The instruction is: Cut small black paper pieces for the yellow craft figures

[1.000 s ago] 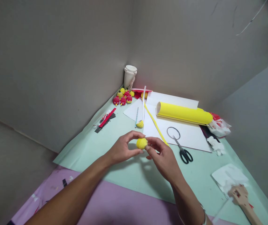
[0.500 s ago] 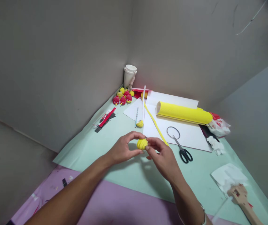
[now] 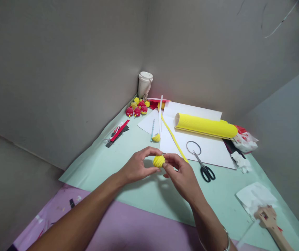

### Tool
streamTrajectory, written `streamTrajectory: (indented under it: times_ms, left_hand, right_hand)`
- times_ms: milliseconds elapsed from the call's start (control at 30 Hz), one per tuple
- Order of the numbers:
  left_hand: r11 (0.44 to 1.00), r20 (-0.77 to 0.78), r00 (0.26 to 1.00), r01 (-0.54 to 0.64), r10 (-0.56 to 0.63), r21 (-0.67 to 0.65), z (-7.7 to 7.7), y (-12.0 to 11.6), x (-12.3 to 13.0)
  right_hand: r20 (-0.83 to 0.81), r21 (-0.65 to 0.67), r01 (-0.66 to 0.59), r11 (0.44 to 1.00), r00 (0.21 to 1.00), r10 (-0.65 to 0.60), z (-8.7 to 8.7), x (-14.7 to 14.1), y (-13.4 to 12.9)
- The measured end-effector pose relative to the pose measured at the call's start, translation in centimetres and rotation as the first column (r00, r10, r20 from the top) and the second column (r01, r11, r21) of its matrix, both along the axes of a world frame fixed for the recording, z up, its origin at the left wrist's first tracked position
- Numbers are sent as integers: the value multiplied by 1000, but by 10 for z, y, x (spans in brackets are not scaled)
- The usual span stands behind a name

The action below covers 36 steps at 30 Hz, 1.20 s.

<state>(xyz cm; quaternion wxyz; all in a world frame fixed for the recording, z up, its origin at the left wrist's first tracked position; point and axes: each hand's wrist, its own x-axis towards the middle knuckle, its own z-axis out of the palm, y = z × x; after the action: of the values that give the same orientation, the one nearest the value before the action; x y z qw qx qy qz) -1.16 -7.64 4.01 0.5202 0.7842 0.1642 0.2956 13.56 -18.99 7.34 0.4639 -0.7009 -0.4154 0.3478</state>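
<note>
A small ribbed yellow paper dome (image 3: pixel 159 161) is held up over the pale green sheet, between both hands. My left hand (image 3: pixel 139 163) grips it from the left, thumb below and forefinger above. From the right, the fingertips of my right hand (image 3: pixel 179 171) pinch its edge. Just beyond them, a yellow paper cup shape (image 3: pixel 156 138) lies beside a pencil (image 3: pixel 152 130). A yellow paper strip (image 3: pixel 174 137) runs diagonally behind my right hand. Black-handled scissors (image 3: pixel 204 169) lie to the right, blades over a ring (image 3: pixel 194 147).
A yellow corrugated roll (image 3: pixel 207 124) rests on white card (image 3: pixel 170 150). Several red and yellow paper balls (image 3: pixel 137 111) sit near a white cup (image 3: pixel 145 83) in the corner. Red and black strips (image 3: pixel 119 131) lie left. A beige glue gun (image 3: pixel 269 218) lies at right on white tissue (image 3: pixel 255 195).
Almost nothing differs. The yellow dome has turned or shifted very slightly between my fingers, and both hands keep their grip.
</note>
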Motion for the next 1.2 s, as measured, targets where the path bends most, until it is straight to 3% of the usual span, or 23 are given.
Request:
streamTrajectory:
  times_ms: [1200]
  left_hand:
    - [998, 1, 1000, 4, -4, -58, 3, -1, 0]
  right_hand:
    - [29, 1, 9, 1000, 1000, -9, -1, 1, 1]
